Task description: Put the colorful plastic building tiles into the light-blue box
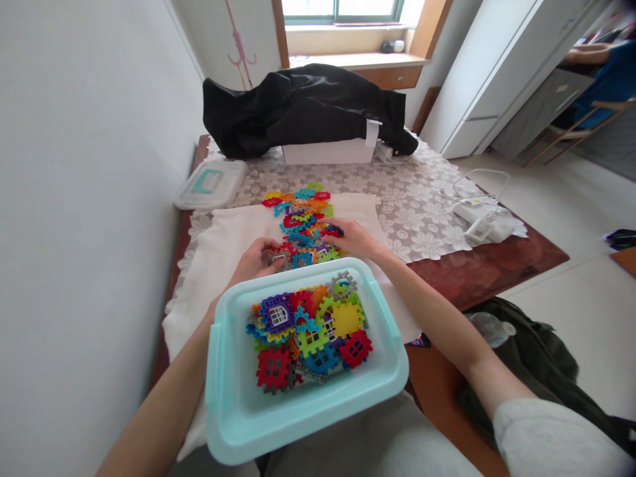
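Checking the left hand (253, 260)?

Curled over multicoloured interlocking plastic tiles (298, 228), piled on a white cloth (218, 278) over a lace-covered bench (412, 232).

And the right hand (350, 238)?

Pinching a dark tile (334, 232) atop that pile, just beyond a light-blue plastic tray (308, 430) heaped with more tiles (308, 338).

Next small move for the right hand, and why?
Probably move the dark block pinched in the right hand across to the light blue plastic tub and release it. The fingers seem closed on it above the pile of interlocking plastic blocks, and the tub, nearer the person, holds similar blocks.
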`<action>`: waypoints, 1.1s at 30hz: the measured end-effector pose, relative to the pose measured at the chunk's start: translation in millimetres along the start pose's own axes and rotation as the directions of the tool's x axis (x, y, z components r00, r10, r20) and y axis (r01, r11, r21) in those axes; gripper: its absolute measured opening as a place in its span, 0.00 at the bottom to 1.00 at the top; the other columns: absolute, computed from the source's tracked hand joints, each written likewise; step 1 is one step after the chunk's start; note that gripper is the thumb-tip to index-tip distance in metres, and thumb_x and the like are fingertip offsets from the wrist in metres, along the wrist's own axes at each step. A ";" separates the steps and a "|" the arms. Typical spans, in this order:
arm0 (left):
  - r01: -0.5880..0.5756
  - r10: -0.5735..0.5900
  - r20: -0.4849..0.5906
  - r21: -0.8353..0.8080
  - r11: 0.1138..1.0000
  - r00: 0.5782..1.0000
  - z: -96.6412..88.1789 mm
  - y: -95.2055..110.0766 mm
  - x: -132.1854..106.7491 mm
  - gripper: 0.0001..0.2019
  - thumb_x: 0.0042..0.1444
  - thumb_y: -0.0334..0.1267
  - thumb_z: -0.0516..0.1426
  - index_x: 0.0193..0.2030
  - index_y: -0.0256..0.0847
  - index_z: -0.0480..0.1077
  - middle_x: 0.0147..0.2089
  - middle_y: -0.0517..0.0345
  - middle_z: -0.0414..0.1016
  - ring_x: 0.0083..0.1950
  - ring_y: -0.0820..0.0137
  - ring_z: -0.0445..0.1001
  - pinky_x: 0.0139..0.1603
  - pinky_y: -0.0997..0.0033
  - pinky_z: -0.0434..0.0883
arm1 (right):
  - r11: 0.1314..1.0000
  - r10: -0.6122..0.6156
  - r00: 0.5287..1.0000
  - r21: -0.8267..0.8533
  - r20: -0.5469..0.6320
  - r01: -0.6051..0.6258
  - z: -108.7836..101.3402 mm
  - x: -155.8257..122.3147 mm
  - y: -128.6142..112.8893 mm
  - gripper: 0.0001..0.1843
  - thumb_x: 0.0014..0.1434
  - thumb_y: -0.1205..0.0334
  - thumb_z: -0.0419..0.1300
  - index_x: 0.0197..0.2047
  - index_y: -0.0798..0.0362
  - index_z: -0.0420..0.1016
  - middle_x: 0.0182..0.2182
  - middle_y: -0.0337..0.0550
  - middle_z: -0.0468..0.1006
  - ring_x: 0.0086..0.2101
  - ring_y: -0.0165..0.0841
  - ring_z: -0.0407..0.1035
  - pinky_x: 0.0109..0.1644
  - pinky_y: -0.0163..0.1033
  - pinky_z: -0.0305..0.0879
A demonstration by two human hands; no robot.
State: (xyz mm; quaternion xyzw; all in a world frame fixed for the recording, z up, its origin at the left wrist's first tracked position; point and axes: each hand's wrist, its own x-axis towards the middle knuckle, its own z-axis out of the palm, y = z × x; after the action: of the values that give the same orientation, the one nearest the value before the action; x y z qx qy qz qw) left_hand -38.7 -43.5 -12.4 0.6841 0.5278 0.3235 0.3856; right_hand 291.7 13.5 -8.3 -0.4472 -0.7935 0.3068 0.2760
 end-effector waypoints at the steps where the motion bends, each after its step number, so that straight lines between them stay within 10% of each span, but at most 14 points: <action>1: 0.017 -0.017 -0.011 -0.046 0.999 1.000 0.2 -0.3 -0.3 0.27 0.58 0.58 0.71 0.54 0.44 0.70 0.44 0.54 0.83 0.40 0.59 0.83 0.38 0.63 0.79 | 1.000 0.002 1.000 -0.002 0.002 -0.002 -0.4 -0.2 -0.3 0.27 0.74 0.52 0.69 0.73 0.38 0.80 0.74 0.43 0.80 0.72 0.45 0.76 0.81 0.57 0.69; 10: -0.040 0.044 -0.212 0.021 0.999 0.976 -2.6 -6.1 2.1 0.27 0.61 0.55 0.69 0.60 0.43 0.72 0.56 0.46 0.84 0.56 0.53 0.84 0.57 0.55 0.83 | 0.999 -0.015 1.000 -0.046 0.017 0.015 -19.7 -4.2 7.5 0.35 0.72 0.50 0.69 0.78 0.49 0.72 0.66 0.54 0.85 0.62 0.47 0.82 0.72 0.55 0.75; 17: -0.213 0.236 -0.031 0.329 0.920 0.971 -1.2 4.7 -3.1 0.27 0.75 0.53 0.57 0.73 0.43 0.75 0.69 0.43 0.82 0.70 0.46 0.78 0.78 0.42 0.72 | 1.000 -0.002 1.000 0.000 -0.004 0.002 -20.5 -0.8 11.5 0.15 0.70 0.56 0.66 0.57 0.50 0.82 0.53 0.49 0.89 0.51 0.41 0.82 0.58 0.45 0.77; 33: -0.185 0.177 0.059 0.416 0.890 0.982 -3.5 3.9 -5.6 0.22 0.74 0.51 0.59 0.66 0.43 0.79 0.64 0.44 0.85 0.64 0.47 0.84 0.72 0.47 0.77 | 0.984 -0.176 0.982 -0.008 -0.070 0.176 -17.1 -2.4 5.6 0.14 0.75 0.56 0.62 0.58 0.51 0.83 0.55 0.51 0.89 0.51 0.41 0.82 0.58 0.44 0.76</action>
State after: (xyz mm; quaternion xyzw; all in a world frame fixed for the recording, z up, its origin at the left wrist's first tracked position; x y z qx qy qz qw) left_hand -41.2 -48.9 -7.5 0.8002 0.5153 0.2304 0.2027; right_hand 308.0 17.8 -1.6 -0.3862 -0.8199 0.2648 0.3294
